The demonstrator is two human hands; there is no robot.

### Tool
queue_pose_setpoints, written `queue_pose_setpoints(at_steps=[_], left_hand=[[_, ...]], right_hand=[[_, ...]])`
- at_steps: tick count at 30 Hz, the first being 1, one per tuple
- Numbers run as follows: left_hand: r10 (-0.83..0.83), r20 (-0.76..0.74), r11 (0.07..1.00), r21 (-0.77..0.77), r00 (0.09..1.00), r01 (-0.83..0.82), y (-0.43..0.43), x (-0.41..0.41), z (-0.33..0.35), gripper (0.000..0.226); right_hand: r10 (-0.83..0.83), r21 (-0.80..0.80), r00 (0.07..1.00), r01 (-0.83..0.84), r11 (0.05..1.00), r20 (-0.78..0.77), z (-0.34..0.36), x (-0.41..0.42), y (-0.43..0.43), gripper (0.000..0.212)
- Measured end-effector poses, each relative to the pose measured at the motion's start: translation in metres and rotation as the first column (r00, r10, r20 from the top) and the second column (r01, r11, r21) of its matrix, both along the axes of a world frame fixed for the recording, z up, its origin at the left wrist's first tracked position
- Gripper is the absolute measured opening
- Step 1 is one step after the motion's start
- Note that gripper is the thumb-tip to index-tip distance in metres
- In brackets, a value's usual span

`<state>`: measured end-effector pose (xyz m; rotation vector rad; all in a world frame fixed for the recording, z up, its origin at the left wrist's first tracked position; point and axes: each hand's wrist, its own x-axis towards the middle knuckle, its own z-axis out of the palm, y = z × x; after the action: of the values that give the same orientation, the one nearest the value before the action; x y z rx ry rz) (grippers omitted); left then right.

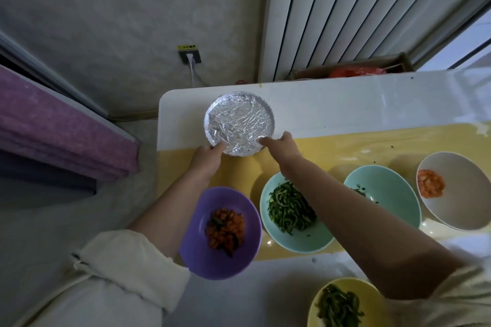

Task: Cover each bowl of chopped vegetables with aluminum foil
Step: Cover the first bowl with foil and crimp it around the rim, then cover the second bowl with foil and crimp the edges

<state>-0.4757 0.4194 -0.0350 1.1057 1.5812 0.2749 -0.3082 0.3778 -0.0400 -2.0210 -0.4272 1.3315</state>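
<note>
The foil-covered bowl (239, 121) sits at the table's (345, 103) far left corner. My left hand (206, 158) meets its rim at seven o'clock, fingers curled, though I cannot tell if they pinch. My right hand (283, 150) touches at four o'clock, one finger stretched out. The uncovered purple bowl (196, 247) lies at six o'clock, nearer the left.

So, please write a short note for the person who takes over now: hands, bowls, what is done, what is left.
Hands: left grip touches the foiled bowl at its near left rim, fingers hidden; right grip presses straight fingers on its near right rim.
Done: that one bowl, it seems.
Left: five open bowls to cover: purple bowl, teal bowl with green strips, second teal bowl, white bowl, yellow bowl.
</note>
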Motion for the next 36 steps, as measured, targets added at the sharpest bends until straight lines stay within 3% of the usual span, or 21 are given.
queue_pose_setpoints(at_steps=[2, 4, 6, 8, 9, 11, 13, 14, 20, 24, 29, 31, 34, 36], left_hand=[[-0.055, -0.064, 0.997, 0.045, 0.996, 0.058, -0.005, -0.008, 0.007, 0.036], [-0.074, -0.142, 0.991, 0.099, 0.987, 0.088, -0.013, -0.023, 0.010, 0.042], [-0.095, -0.140, 0.988, 0.111, 0.986, 0.111, -0.025, -0.041, 0.012, 0.043], [-0.143, -0.047, 0.984, 0.104, 0.989, 0.147, -0.039, -0.059, 0.012, 0.031], [-0.185, -0.027, 0.977, 0.100, 0.982, 0.187, -0.047, -0.068, 0.011, 0.021], [-0.284, -0.076, 0.954, 0.078, 0.956, 0.289, -0.062, -0.088, 0.005, 0.010], [-0.368, -0.141, 0.924, 0.053, 0.919, 0.378, -0.081, -0.107, -0.002, 0.011], [-0.368, -0.151, 0.922, 0.066, 0.917, 0.381, -0.089, -0.115, -0.006, 0.015], [-0.236, -0.008, 0.971, 0.035, 0.972, 0.236, -0.129, -0.152, -0.018, 0.035], [-0.252, 0.058, 0.966, -0.046, 0.966, 0.255, -0.164, -0.164, 0.003, 0.019], [-0.340, 0.134, 0.924, -0.137, 0.931, 0.357, -0.219, -0.172, 0.000, 0.033], [-0.303, 0.118, 0.939, -0.133, 0.946, 0.317, -0.237, -0.175, -0.008, 0.035], [-0.232, 0.111, 0.963, -0.113, 0.966, 0.244, -0.251, -0.178, -0.012, 0.014], [-0.253, 0.025, 0.965, -0.066, 0.967, 0.254, -0.252, -0.178, -0.012, 0.033]], right_hand=[[-0.038, 0.083, 0.989, 0.025, 0.996, 0.146, 0.007, 0.000, -0.008, 0.059], [-0.069, 0.229, 0.958, 0.004, 0.974, 0.278, 0.017, -0.007, -0.021, 0.041], [0.001, 0.301, 0.924, -0.125, 0.946, 0.382, 0.025, -0.021, -0.037, 0.016], [0.168, 0.295, 0.863, -0.337, 0.894, 0.477, 0.028, -0.038, -0.052, 0.014], [0.268, 0.262, 0.802, -0.458, 0.849, 0.533, 0.025, -0.047, -0.058, 0.019], [0.473, 0.071, 0.569, -0.686, 0.724, 0.673, 0.017, -0.063, -0.069, 0.030], [0.594, -0.144, 0.341, -0.771, 0.620, 0.729, 0.010, -0.076, -0.079, 0.037], [0.606, -0.177, 0.301, -0.779, 0.602, 0.737, 0.009, -0.081, -0.083, 0.038], [0.611, -0.063, 0.403, -0.799, 0.598, 0.682, 0.018, -0.104, -0.110, 0.036], [0.629, -0.094, 0.413, -0.784, 0.614, 0.659, 0.019, -0.117, -0.145, 0.032], [0.659, -0.166, 0.416, -0.755, 0.635, 0.627, 0.013, -0.129, -0.203, 0.030], [0.665, -0.173, 0.428, -0.748, 0.641, 0.612, 0.010, -0.133, -0.222, 0.033], [0.647, -0.127, 0.493, -0.731, 0.671, 0.581, 0.009, -0.136, -0.239, 0.045], [0.616, -0.086, 0.544, -0.706, 0.703, 0.571, 0.012, -0.133, -0.245, 0.050]])
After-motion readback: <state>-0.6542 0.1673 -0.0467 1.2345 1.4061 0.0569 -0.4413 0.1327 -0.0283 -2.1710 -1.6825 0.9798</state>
